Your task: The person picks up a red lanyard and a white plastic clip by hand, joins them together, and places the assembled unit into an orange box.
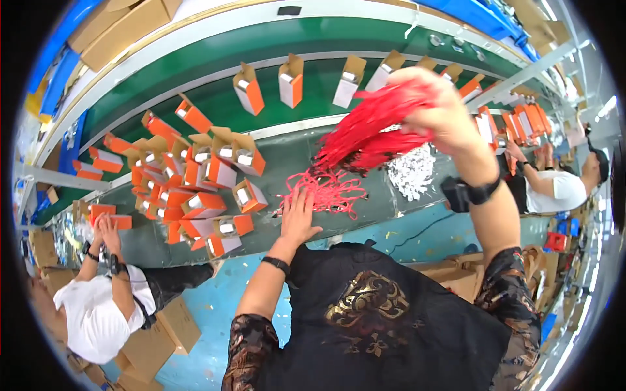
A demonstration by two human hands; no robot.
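One red cord bundle (368, 127) tight in right fingers (424, 119), one pile (336, 194) partly beneath outspread left fingers (300, 199).

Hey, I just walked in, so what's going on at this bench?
A person's right hand holds up a bundle of red cords, while the left hand lies on loose red cords. Open orange-and-white boxes crowd the left; a white pile sits to the right.
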